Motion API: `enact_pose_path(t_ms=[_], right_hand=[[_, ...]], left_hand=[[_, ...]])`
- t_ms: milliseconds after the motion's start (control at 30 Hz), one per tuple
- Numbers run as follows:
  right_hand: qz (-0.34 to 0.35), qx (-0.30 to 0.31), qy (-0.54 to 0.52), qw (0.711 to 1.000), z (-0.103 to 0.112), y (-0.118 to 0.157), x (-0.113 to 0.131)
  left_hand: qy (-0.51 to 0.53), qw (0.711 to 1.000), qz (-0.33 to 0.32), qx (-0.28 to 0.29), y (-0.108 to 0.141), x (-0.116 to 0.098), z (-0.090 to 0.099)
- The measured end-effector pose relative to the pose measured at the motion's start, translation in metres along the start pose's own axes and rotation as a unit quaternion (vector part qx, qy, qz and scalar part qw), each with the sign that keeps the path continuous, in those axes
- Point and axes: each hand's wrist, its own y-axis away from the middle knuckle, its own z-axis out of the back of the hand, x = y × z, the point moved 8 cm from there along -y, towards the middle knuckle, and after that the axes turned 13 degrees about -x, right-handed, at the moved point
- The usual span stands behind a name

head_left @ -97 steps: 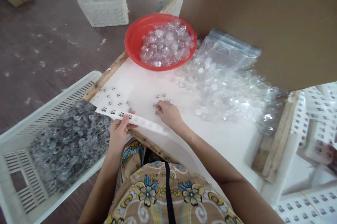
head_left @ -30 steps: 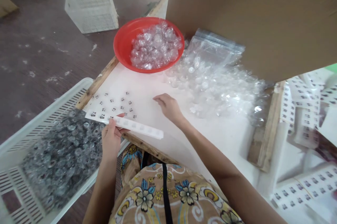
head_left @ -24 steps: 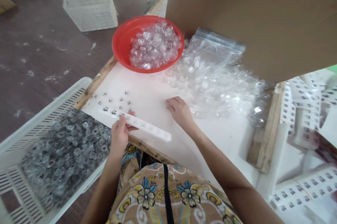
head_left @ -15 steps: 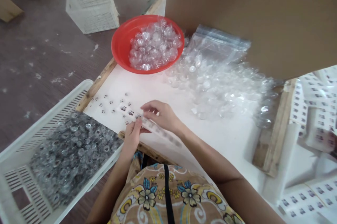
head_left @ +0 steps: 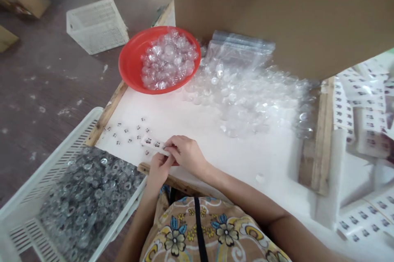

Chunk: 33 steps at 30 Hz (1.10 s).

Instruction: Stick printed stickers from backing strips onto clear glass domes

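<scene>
A narrow white sticker strip (head_left: 153, 143) with small dark printed figures extends left from between my two hands. My left hand (head_left: 159, 170) grips it from below, thumb and fingers closed. My right hand (head_left: 187, 154) is closed at the strip's right part, its fingertips touching or nearly touching my left fingers. Whatever lies between the fingertips is hidden. Several small dark cut-out figures (head_left: 126, 130) are scattered on the white tabletop (head_left: 197, 124), left of the strip.
A red basin (head_left: 129, 67) of clear round pieces stands at the back left, beside a heap of similar pieces (head_left: 246, 97). A white crate (head_left: 97, 116) full of clear pieces sits at lower left. A cardboard sheet (head_left: 277, 15) rises behind; sticker sheets (head_left: 366, 217) lie right.
My right hand has closed in against my left hand on the strip. The strip's blurred tail, which hung to the right under my right wrist, no longer shows. The view has shifted slightly.
</scene>
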Motion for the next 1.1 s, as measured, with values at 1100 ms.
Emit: enact_pose_path(t_ms=[1100], right_hand=[[-0.096, -0.022, 0.162, 0.982, 0.028, -0.053, -0.076]], left_hand=[[0.084, 0.995, 0.051, 0.007, 0.004, 0.003, 0.001]])
